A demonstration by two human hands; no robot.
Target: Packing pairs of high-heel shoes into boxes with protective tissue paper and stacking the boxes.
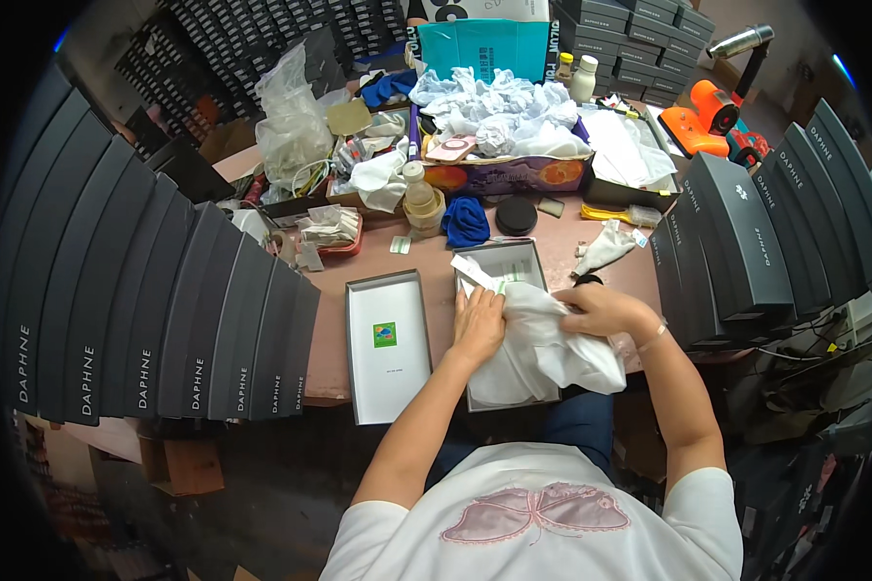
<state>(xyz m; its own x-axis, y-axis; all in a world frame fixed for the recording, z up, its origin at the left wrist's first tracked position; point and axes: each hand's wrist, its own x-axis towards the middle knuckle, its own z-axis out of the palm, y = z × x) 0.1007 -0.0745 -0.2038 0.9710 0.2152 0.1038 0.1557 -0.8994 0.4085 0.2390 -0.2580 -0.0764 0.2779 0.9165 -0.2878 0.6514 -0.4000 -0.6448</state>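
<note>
My right hand (606, 310) pinches a bunched piece of thin white wrapping (576, 349), which looks like tissue paper or soft cloth. The wrapping spreads over an open grey shoebox (538, 254) in front of me and hangs past its right side. Over the left part of the box lies my left hand (480, 327), its fingers stretched onto the white wrapping, just below a white paper strip (471, 271). What lies under the wrapping is hidden. Left of the box is a shallow lid (388, 382), white inside, bearing a green square sticker (386, 335).
Dark shoeboxes stand in rows at the left (165, 300) and right (736, 242). Behind the open box are a blue cloth (466, 222), a round black tin (515, 216), a bottle (421, 205) and a yellow-handled brush (618, 213). Crumpled white paper (499, 111) fills a carton farther back.
</note>
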